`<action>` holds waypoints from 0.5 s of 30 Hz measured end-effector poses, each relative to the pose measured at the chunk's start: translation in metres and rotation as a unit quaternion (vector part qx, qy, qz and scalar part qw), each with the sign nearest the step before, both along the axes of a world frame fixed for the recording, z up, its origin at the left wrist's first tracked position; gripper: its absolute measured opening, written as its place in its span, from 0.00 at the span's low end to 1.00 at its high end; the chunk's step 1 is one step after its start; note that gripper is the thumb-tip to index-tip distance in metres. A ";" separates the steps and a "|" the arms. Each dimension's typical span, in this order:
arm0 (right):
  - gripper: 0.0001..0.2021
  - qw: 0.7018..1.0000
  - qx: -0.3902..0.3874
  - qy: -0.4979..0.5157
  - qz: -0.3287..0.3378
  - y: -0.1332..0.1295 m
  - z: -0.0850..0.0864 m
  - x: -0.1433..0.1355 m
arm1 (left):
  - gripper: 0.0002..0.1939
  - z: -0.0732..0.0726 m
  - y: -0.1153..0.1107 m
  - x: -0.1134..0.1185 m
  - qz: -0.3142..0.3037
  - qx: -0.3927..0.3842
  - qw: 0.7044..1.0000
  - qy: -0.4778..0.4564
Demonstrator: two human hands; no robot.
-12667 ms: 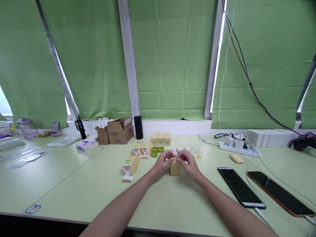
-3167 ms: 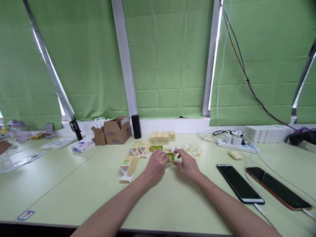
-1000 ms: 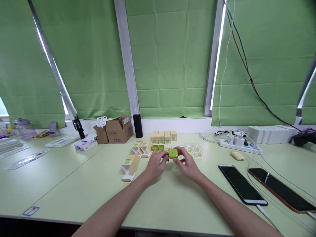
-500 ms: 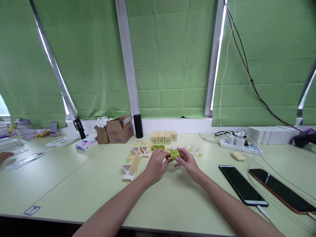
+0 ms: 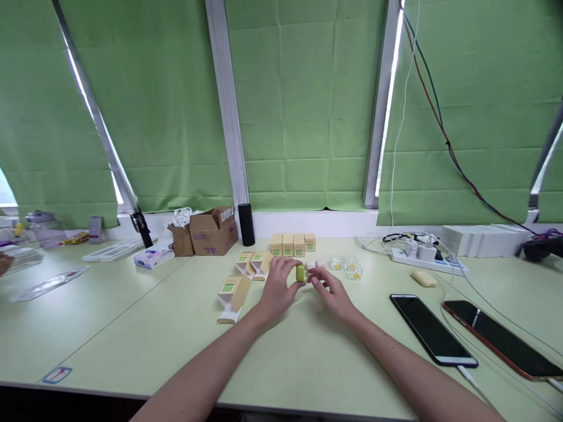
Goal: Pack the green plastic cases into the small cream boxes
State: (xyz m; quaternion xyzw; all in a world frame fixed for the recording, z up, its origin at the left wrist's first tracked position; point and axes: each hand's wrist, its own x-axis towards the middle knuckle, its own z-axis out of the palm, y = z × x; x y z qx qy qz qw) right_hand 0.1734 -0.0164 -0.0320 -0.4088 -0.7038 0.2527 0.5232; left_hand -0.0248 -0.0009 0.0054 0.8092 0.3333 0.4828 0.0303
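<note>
My left hand [image 5: 280, 287] pinches a small olive-green case with rounded edges [image 5: 300, 273] between thumb and fingers, a narrow side showing. My right hand [image 5: 333, 294] is just right of it, fingers loosely bent and apart; whether the fingertips touch the case is hard to tell. Behind the fingers sits a small whitish piece [image 5: 319, 264], partly hidden. Clear plastic containers with yellow spots [image 5: 350, 266] lie beyond my right hand. Left of my left hand are opened kraft boxes with green labels, the nearest [image 5: 233, 296] lying with its white flap out.
A row of closed kraft boxes [image 5: 288, 244] stands at the back. Two phones [image 5: 433, 328] with cables lie at right, near a cream oval object [image 5: 424, 278] and a power strip [image 5: 428, 262]. A cardboard carton [image 5: 214, 234] and black cylinder [image 5: 246, 225] stand back left. Another person's hand [image 5: 5, 264] shows far left.
The green case has been turned from its broad face to a narrow side and shifted slightly left. My right hand has loosened from it. The other person's hand at far left has moved.
</note>
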 end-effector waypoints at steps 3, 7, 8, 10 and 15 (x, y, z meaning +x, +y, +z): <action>0.12 0.975 0.086 -0.192 -0.070 -0.003 -0.001 0.004 | 0.22 -0.003 0.016 -0.007 0.035 -0.116 0.985 -0.126; 0.15 0.920 0.132 -0.357 -0.092 -0.006 0.000 0.000 | 0.23 -0.008 0.035 -0.017 0.013 -0.215 0.953 -0.213; 0.16 0.910 0.133 -0.381 -0.097 -0.006 0.000 -0.002 | 0.23 -0.008 0.037 -0.018 0.009 -0.224 0.949 -0.222; 0.17 0.891 0.134 -0.422 -0.105 -0.004 0.003 -0.006 | 0.24 -0.009 0.039 -0.018 0.002 -0.231 0.946 -0.229; 0.20 0.840 0.159 -0.511 -0.086 0.007 0.010 -0.015 | 0.24 -0.008 0.031 -0.014 0.005 -0.222 0.950 -0.219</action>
